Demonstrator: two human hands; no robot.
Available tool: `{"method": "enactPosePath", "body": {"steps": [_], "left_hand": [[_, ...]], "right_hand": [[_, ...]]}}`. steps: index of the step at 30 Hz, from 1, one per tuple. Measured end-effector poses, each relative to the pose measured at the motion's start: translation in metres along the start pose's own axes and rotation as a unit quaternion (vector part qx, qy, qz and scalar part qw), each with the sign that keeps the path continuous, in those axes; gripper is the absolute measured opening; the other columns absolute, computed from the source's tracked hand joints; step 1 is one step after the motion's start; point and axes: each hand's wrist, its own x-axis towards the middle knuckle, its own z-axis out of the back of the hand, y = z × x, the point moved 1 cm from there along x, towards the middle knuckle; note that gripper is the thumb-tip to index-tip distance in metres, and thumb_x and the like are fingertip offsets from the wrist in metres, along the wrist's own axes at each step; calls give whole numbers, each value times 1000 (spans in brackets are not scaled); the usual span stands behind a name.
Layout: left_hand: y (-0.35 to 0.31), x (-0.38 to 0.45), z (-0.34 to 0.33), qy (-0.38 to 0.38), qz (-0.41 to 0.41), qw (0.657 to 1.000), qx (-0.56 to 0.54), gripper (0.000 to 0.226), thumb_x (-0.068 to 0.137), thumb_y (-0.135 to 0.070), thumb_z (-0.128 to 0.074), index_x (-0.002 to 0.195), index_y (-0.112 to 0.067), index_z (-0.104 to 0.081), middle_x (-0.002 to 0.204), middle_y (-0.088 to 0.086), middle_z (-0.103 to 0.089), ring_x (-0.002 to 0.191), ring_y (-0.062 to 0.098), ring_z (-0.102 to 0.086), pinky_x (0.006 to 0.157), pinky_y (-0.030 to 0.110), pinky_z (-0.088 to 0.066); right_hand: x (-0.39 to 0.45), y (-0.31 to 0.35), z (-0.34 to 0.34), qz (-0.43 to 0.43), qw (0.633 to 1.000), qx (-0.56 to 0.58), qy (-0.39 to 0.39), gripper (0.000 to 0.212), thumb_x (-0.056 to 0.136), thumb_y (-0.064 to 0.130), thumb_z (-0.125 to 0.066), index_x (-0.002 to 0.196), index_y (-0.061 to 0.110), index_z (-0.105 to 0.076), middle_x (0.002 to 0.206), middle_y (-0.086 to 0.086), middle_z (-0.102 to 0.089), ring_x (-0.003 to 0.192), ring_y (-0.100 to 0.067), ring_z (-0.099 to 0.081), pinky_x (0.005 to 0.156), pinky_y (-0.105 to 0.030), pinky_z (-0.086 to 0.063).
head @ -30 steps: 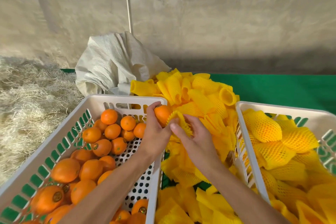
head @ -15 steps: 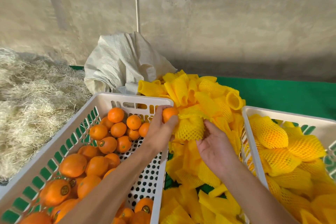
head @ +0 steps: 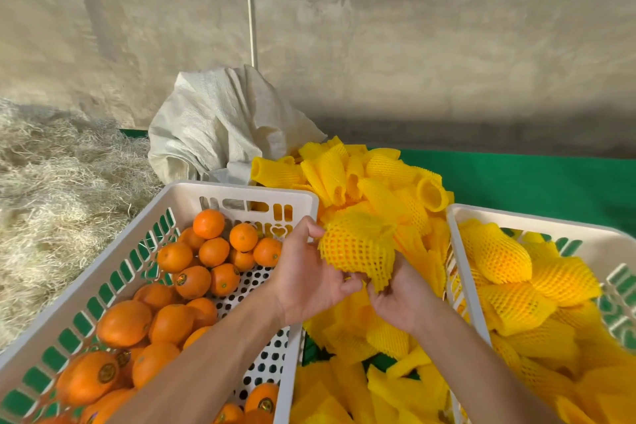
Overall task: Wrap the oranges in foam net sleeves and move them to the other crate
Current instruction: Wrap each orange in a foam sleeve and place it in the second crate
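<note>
An orange wrapped in a yellow foam net sleeve (head: 358, 248) is held between both hands, above the gap between the two crates. My left hand (head: 306, 272) grips its left side, thumb and fingers curled on the net. My right hand (head: 399, 296) holds the sleeve's lower end from underneath. The fruit itself is hidden by the net. The left white crate (head: 237, 194) holds several bare oranges (head: 192, 280). The right white crate (head: 461, 217) holds several wrapped oranges (head: 495, 251).
A pile of empty yellow foam sleeves (head: 361, 179) lies between and behind the crates on green cloth (head: 537, 186). A white woven sack (head: 220, 124) stands behind the left crate. Dry straw (head: 58, 189) covers the ground at left. A concrete wall rises behind.
The sleeve has been pulled fully over the orange, which was still partly bare before. Both hands dropped slightly with it, and the right hand moved under the sleeve's end.
</note>
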Motion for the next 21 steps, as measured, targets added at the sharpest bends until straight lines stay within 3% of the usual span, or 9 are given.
{"method": "enactPosePath", "body": {"steps": [4, 7, 9, 11, 14, 15, 17, 18, 21], "left_hand": [[3, 4, 2, 38, -27, 999, -23, 54, 88, -30, -40, 129, 1, -58, 126, 23, -58, 105, 32, -60, 86, 39, -46], [5, 6, 4, 8, -55, 998, -24, 55, 89, -26, -38, 134, 0, -57, 132, 23, -58, 114, 34, -60, 92, 40, -54], [0, 8, 8, -39, -70, 997, 16, 53, 87, -25, -37, 133, -3, -50, 128, 22, -49, 111, 33, -51, 89, 37, -47], [-8, 8, 11, -101, -91, 989, 59, 43, 86, -21, -39, 127, -8, -41, 122, 17, -38, 108, 31, -41, 94, 37, -37], [-12, 8, 13, -190, -131, 957, 178, 26, 92, -6, -36, 116, -9, -44, 112, 15, -41, 105, 28, -40, 97, 38, -34], [-10, 10, 16, -204, -121, 949, 207, 18, 96, -2, -36, 102, -10, -51, 99, 15, -44, 94, 27, -45, 91, 31, -38], [-7, 13, 20, -243, -127, 935, 223, 41, 101, 1, -43, 67, -22, -44, 72, 1, -40, 70, 10, -41, 74, 15, -44], [-7, 11, 20, -238, -140, 928, 251, 50, 103, 2, -44, 59, -22, -41, 64, -3, -40, 65, 10, -40, 69, 14, -49], [-9, 1, 20, -211, -175, 894, 354, 46, 103, 5, -51, 61, -11, -60, 63, 0, -60, 71, 14, -64, 84, 34, -62]], "right_hand": [[6, -2, 5, 83, 984, -154, -43, 32, 103, 10, -50, 82, 15, -73, 72, -9, -75, 53, -19, -69, 44, -27, -53], [11, 0, 9, 191, 937, -280, -81, 28, 105, 14, -49, 90, 24, -71, 84, -3, -76, 62, -10, -72, 50, -26, -55], [12, -1, 8, 245, 920, -297, -77, 25, 110, 34, -41, 107, 29, -65, 101, 1, -76, 79, -9, -75, 61, -24, -59], [12, -1, 8, 269, 925, -266, -41, 47, 102, 65, -34, 118, 35, -65, 110, 11, -75, 97, -7, -73, 72, -23, -59], [11, -8, 7, 314, 891, -327, 14, 66, 80, 88, -45, 133, 51, -53, 128, 25, -63, 118, 3, -61, 88, -20, -55], [10, -13, 7, 319, 877, -358, 24, 76, 74, 88, -55, 140, 50, -45, 131, 27, -59, 119, 7, -58, 89, -18, -54], [11, -20, 6, 309, 864, -396, 19, 92, 66, 84, -70, 143, 45, -38, 131, 28, -58, 117, 10, -56, 90, -17, -53], [12, -22, 6, 306, 862, -403, 13, 90, 66, 80, -74, 141, 42, -41, 128, 26, -59, 116, 9, -57, 91, -18, -52], [12, -17, 6, 313, 886, -341, 19, 59, 76, 53, -83, 126, 36, -60, 116, 19, -71, 109, -2, -67, 87, -25, -58]]}}
